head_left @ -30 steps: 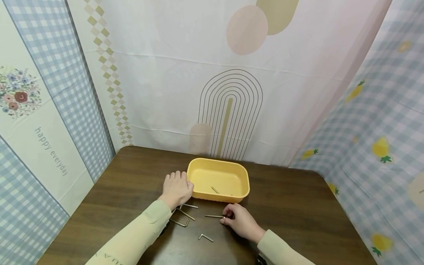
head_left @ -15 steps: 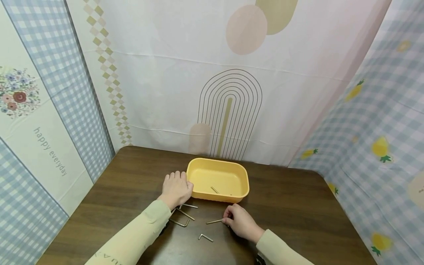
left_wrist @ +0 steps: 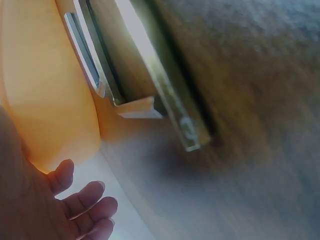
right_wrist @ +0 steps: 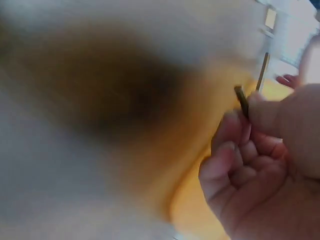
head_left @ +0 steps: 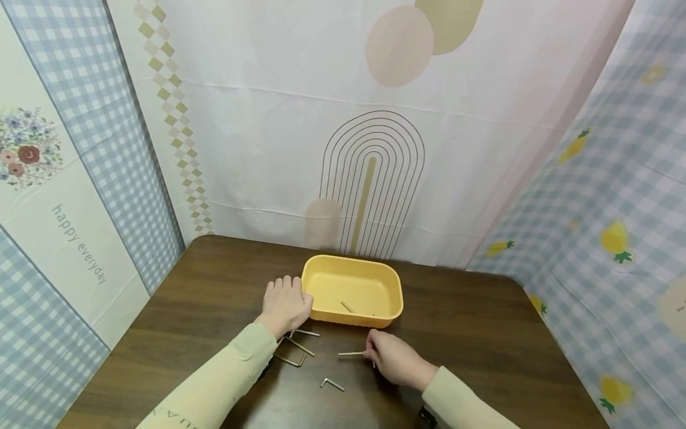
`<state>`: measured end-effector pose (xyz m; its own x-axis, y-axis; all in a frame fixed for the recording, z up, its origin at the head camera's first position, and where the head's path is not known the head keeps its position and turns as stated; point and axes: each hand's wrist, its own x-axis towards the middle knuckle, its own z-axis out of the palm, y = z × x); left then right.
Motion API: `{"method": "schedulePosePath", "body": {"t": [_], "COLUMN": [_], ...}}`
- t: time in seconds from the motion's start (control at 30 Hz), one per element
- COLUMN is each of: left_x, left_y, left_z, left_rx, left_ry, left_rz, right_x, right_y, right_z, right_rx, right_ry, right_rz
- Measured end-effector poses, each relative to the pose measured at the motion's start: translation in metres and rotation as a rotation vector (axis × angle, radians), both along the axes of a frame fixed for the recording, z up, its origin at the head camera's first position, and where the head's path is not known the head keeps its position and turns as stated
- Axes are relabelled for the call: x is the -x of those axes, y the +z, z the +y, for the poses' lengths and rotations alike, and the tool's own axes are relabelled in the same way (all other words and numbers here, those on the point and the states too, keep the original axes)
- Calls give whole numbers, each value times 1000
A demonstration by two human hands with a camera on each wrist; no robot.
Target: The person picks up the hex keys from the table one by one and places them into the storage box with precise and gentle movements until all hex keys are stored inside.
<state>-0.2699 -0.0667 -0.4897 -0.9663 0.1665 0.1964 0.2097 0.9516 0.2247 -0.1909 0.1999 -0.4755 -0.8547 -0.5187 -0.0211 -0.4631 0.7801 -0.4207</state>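
Observation:
My right hand [head_left: 399, 360] pinches an L-shaped hex key [head_left: 349, 354] between thumb and fingers, in front of the yellow bin [head_left: 343, 318]. In the right wrist view both ends of the hex key [right_wrist: 263, 70] stick out past the thumb. My left hand [head_left: 284, 307] rests at the bin's left end; its fingers [left_wrist: 82, 197] lie loosely bent beside the bin wall in the left wrist view. Under the left wrist lie several metal hex keys [head_left: 301, 347], partly hidden by the forearm. A small hex key [head_left: 333, 384] lies alone nearer the front.
Inside the bin a short piece of hex key [head_left: 347, 307] shows on the floor. Everything stands on a dark wooden table [head_left: 471, 333]. Patterned cloth hangs [head_left: 257, 149] behind the table and along both sides.
The hex key in my right hand has turned, its long arm swinging and drawing a little to the right, and the fingers have closed further over it. The left hand keeps its place.

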Motion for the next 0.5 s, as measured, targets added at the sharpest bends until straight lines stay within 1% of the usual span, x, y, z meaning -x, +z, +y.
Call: {"method": "schedulePosePath", "body": {"t": [0.07,0.13,0.27,0.37,0.5], "left_x": [1,1,2,2,1], "left_y": [0,0,-2,-3,-3], "left_z": [0,0,0,0,-1], "left_rx": [-2,-6,-7,-5,-5], "left_ry": [-1,0,2,-1,-15], "left_rz": [1,3,3,-1,-12], "right_x": [4,9,23,36,53], "right_y": [11,23,41,46,45], "right_z": [2,3,7,9,8], "right_rx": [42,79,109,120,128], "right_ry": [16,19,-22,-69,-142], "right_rz": [9,42,125,138,111]}}
